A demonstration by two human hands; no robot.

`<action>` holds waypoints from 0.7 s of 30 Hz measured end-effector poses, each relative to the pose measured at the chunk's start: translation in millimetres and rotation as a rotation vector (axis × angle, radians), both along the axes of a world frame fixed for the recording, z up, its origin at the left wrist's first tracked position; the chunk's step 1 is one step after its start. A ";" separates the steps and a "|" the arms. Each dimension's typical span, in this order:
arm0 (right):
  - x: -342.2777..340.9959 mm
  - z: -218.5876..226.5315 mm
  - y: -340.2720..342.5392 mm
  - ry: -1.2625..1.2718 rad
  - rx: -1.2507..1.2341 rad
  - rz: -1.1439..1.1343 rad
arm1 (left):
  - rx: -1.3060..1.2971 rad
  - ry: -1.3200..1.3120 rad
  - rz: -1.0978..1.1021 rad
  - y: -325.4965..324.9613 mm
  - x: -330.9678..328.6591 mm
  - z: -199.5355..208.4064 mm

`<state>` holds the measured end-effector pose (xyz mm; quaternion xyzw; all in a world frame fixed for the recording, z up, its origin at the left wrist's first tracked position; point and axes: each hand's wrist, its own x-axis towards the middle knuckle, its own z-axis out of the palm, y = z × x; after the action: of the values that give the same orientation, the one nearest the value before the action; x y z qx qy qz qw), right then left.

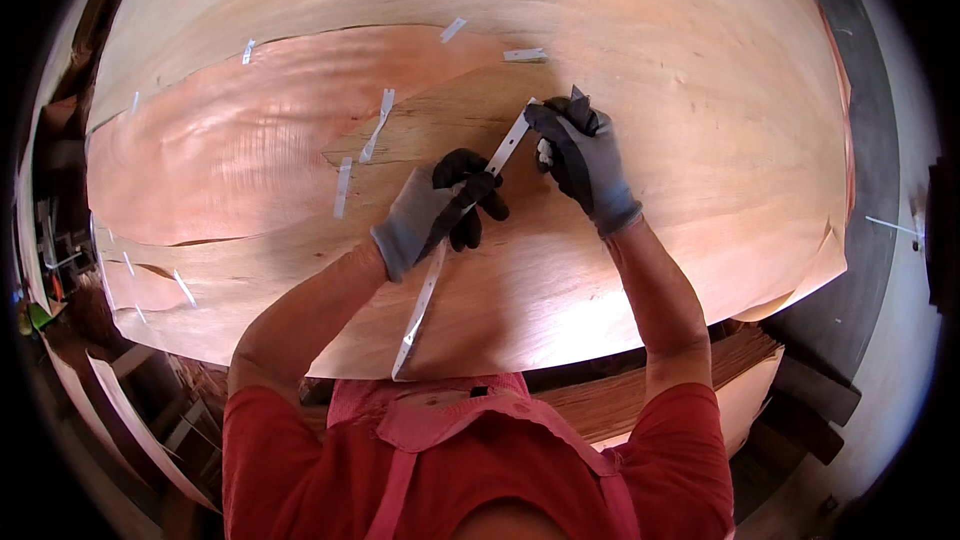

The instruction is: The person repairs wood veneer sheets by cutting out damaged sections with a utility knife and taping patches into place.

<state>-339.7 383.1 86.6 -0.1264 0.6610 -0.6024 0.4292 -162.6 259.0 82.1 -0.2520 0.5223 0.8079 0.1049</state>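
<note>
A long white strip of perforated tape runs up from the near edge of a large wood veneer sheet. My left hand, in a grey and black glove, is closed around the strip midway. My right hand, gloved alike, pinches the strip's upper end. A dark pointed piece, perhaps a blade, sticks up beyond the right hand's fingers. Something small and white shows at that palm; I cannot make out what it is. Left of my hands, a reddish veneer piece shows within the sheet, with short tape pieces across its edges.
More tape pieces cross a smaller split at the sheet's lower left. The sheet's lower right corner is torn and lifted. A stack of veneer lies below the near edge. Curved offcuts stand at lower left; a grey surface extends at right.
</note>
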 end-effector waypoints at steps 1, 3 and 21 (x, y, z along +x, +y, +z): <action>-5.5 -4.0 1.0 0.034 0.011 0.025 | -0.032 0.031 -0.021 1.9 -1.0 -3.3; -12.5 0.4 -3.8 0.052 0.000 0.060 | 0.244 0.087 0.034 0.4 -7.4 -11.0; -102.9 -20.4 -1.8 0.745 -0.157 0.088 | 0.225 -0.021 0.362 0.6 -71.1 -21.0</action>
<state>-442.6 381.3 66.2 -0.3974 0.7177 -0.5448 0.1739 -233.7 259.5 61.1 -0.3366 0.3738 0.8642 -0.0089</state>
